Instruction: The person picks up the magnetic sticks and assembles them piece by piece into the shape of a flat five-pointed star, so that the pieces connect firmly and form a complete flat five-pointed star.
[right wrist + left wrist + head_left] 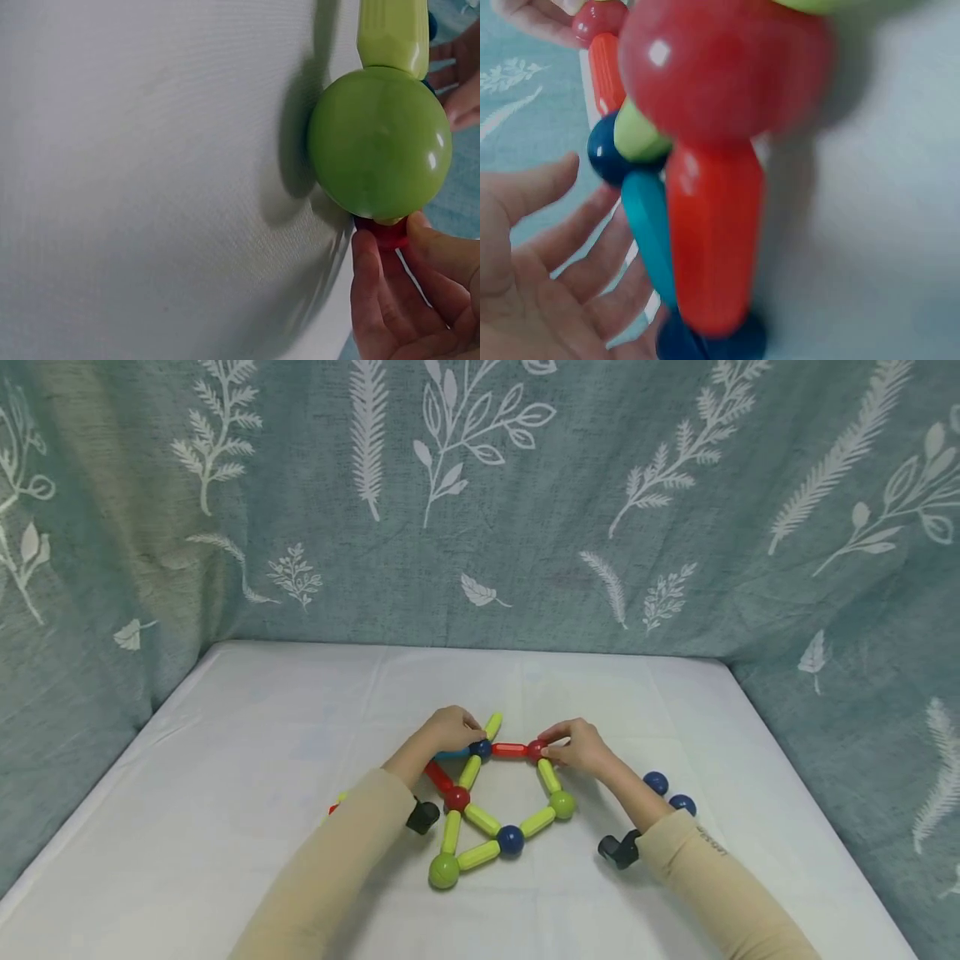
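A frame of magnetic-looking rods and balls lies on the table, with yellow-green, red and blue rods. At its far left corner, my left hand (451, 727) is beside a dark blue ball (481, 748); in the left wrist view its thumb stands apart and its fingers spread loosely behind a teal rod (646, 217). My right hand (583, 747) pinches a red ball (536, 750) between thumb and fingertips. A red rod (509, 750) joins these two balls. Below the right hand sits a green ball (381, 142), which partly covers the red ball in the right wrist view.
Two loose dark blue balls (682, 804) lie beyond the right forearm. Nearer me, the frame continues with another dark blue ball (511, 840) and a green ball (444, 871). Small red and yellow pieces (335, 806) peek out past the left sleeve. A patterned curtain (480, 568) hangs behind the table.
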The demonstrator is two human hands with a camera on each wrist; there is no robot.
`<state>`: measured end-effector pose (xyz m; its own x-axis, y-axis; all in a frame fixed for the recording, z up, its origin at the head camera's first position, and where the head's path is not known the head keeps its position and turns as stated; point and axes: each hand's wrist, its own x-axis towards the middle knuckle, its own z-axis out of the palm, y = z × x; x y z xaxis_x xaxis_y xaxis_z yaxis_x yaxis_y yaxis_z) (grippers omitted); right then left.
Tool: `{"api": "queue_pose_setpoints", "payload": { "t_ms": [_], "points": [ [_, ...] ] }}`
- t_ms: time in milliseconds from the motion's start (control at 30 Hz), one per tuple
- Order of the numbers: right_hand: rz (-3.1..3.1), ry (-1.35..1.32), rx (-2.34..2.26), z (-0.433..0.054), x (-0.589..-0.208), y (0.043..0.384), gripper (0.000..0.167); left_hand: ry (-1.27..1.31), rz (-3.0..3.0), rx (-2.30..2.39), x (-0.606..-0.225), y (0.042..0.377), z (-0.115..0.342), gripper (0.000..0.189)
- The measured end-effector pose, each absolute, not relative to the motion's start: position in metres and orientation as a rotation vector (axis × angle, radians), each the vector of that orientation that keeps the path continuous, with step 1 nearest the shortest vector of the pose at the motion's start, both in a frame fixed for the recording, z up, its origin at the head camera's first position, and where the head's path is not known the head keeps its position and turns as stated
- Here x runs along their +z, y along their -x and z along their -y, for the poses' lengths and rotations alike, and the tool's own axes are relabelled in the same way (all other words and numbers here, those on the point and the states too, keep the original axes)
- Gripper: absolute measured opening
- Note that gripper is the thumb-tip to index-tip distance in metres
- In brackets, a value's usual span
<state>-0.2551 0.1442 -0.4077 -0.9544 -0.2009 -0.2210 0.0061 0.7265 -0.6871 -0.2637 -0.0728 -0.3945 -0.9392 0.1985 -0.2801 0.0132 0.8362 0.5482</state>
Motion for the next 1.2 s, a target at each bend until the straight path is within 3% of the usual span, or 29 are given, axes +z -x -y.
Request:
{"api": "queue_pose_setpoints", "payload": {
  "t_ms": [200,467,933,1200],
  "points": [
    [-2.664,0.146,-1.047,-0.142,-0.408,0.255,0.024,-0.254,-2.662,0.887,-0.39,0.25,0.104,0.025],
    [-2.666,0.159,-1.052,-0.141,-0.409,0.255,0.025,-0.179,-2.708,0.903,-0.391,0.238,0.135,0.019],
    [-2.671,0.122,-1.093,-0.14,-0.414,0.252,0.026,-0.192,-2.765,0.906,-0.398,0.237,0.139,0.018],
    [-2.669,0.332,-0.981,-0.151,-0.407,0.243,0.038,-0.149,-2.76,0.922,-0.399,0.237,0.138,0.018]
  ]
}}
